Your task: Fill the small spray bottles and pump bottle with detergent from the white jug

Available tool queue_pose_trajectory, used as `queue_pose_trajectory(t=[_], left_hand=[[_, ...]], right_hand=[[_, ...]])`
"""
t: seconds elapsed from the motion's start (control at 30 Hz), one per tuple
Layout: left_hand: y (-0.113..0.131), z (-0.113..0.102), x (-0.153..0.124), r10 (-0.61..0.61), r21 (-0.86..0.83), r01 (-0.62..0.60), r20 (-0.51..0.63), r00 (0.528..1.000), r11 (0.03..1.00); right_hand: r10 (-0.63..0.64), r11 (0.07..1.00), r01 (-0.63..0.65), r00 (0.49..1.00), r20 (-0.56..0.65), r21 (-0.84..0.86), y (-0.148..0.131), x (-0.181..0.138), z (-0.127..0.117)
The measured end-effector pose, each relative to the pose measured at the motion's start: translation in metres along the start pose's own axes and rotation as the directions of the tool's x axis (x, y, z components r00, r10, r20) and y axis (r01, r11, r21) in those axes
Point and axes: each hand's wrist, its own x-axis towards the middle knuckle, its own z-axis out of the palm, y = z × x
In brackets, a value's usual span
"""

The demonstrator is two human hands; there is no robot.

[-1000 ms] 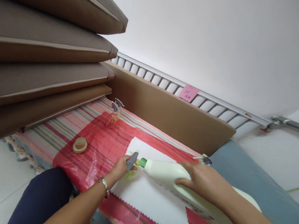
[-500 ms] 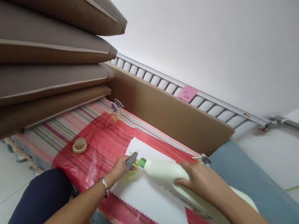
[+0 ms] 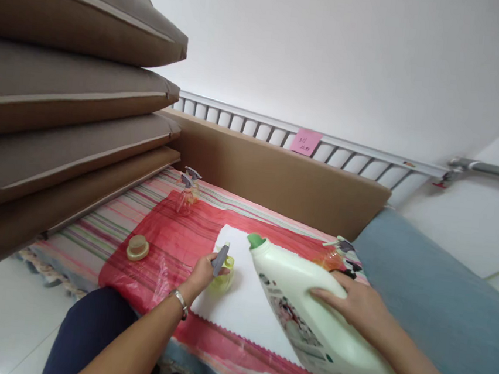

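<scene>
My right hand (image 3: pixel 348 302) is closed round the handle of a large pale green detergent bottle (image 3: pixel 328 330), which leans with its green spout (image 3: pixel 255 240) up and to the left. My left hand (image 3: pixel 201 276) grips a grey spray trigger head (image 3: pixel 221 259) taken off its bottle. Right beside those fingers stands a small clear spray bottle (image 3: pixel 223 281) with yellowish liquid and an uncapped neck. It rests on a white cloth (image 3: pixel 242 310) with a zigzag edge. Whether my left fingertips also touch this bottle is hard to see. A round cap (image 3: pixel 137 248) lies to the left.
A red plastic sheet (image 3: pixel 161 231) covers part of the striped cloth (image 3: pixel 109 215). Two spray bottles (image 3: pixel 185 195) stand at the back left, another (image 3: pixel 334 257) behind my right hand. Stacked brown cushions (image 3: pixel 73 88) rise at left. A brown board (image 3: pixel 277 172) leans against a white radiator (image 3: pixel 238 124).
The detergent bottle has moved back from the small bottle's neck, and its spout has tipped upward. My left hand stays by the small bottle with the trigger head. The view has shifted slightly.
</scene>
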Motion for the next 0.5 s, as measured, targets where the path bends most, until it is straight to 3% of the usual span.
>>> queue_pose_trajectory(t=[0.1,0.17,0.4,0.5], left_hand=[[0.001,-0.001,0.0,-0.007,0.004,0.007,0.007,1.0,1.0],[0.001,-0.002,0.001,-0.009,0.009,0.008,0.008,1.0,1.0],[0.003,-0.003,0.003,-0.003,0.057,0.002,0.022,1.0,0.998],[0.006,-0.002,0.004,-0.008,0.088,0.006,0.025,1.0,0.996]], right_hand=[[0.19,0.941,-0.144,0.974,-0.125,0.306,0.005,-0.008,0.002],[0.268,0.893,-0.174,0.947,-0.178,0.414,0.005,-0.013,0.013],[0.449,0.724,-0.14,0.839,-0.308,0.676,-0.014,-0.015,0.095],[0.479,0.694,-0.139,0.821,-0.309,0.707,-0.024,-0.014,0.122]])
